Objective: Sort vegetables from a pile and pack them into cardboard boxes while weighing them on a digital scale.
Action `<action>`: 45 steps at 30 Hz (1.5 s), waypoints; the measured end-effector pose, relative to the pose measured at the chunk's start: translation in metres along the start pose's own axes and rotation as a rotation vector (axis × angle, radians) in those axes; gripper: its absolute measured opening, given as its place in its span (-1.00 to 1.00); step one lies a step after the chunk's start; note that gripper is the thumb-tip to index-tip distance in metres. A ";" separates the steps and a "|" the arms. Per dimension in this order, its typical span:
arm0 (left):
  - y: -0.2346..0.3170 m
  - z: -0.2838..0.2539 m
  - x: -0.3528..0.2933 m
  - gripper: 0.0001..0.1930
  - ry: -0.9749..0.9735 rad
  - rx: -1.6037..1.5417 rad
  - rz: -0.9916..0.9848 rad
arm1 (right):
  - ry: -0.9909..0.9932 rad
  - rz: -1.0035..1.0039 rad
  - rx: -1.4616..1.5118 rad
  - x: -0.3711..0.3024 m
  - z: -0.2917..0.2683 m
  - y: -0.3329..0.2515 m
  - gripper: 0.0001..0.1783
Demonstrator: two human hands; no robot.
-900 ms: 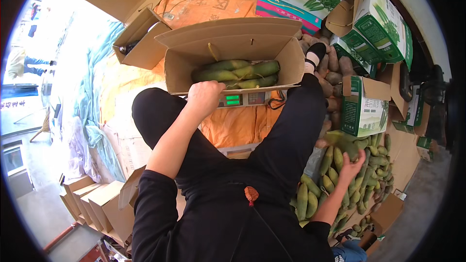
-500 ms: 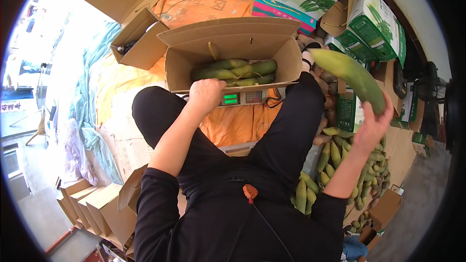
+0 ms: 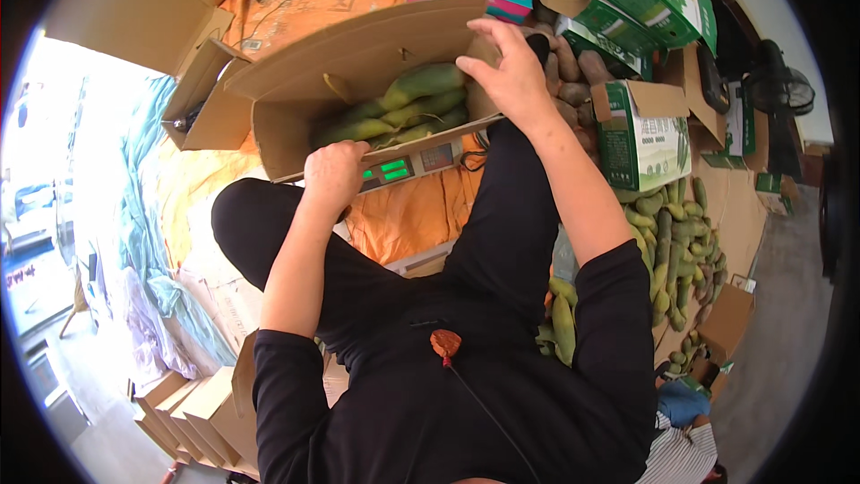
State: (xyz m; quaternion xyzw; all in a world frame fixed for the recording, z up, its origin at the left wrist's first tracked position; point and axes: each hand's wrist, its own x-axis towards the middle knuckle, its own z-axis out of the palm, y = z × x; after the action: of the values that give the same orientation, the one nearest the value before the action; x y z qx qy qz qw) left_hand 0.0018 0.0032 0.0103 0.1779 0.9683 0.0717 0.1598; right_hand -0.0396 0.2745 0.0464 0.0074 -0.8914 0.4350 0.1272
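Observation:
An open cardboard box (image 3: 300, 136) rests on a digital scale (image 3: 390, 172) with lit green displays, between my legs. Several long green radishes (image 3: 425, 112) lie inside, one of them on top toward the right. The fingers of my left hand (image 3: 333, 172) are curled over the box's near edge and hold it. At the box's right end is my right hand (image 3: 515, 76), its thumb and fingers apart and nothing held between them. Whether it touches the cardboard I cannot tell.
A large pile of green radishes (image 3: 676, 246) lies to my right, beside a green-and-white carton (image 3: 640, 139). Reddish-brown roots (image 3: 566, 63) lie beyond my right knee. Another open cardboard box (image 3: 215, 99) stands at the left. Orange sheeting (image 3: 408, 224) covers the floor.
My right hand has moved left from the pile side to the box and let go of its radish, which now lies on top inside. The left hand stays on the box edge.

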 end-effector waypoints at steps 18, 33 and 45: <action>0.011 -0.003 0.004 -0.75 0.013 -0.048 -0.020 | 0.130 0.982 -0.112 -0.344 -0.114 0.253 -0.66; 0.010 -0.002 0.003 -0.79 -0.004 -0.063 -0.083 | -0.593 1.488 -0.825 -0.509 -0.077 0.215 -0.54; 0.007 0.002 0.000 -0.80 0.083 -0.026 0.030 | -0.586 1.598 -0.689 -0.520 -0.031 0.215 -0.23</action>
State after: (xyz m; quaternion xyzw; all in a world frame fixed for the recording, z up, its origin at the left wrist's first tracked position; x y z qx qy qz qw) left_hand 0.0042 0.0095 0.0101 0.1871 0.9704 0.0938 0.1208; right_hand 0.4434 0.3819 -0.2228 -0.5393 -0.7084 0.0845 -0.4474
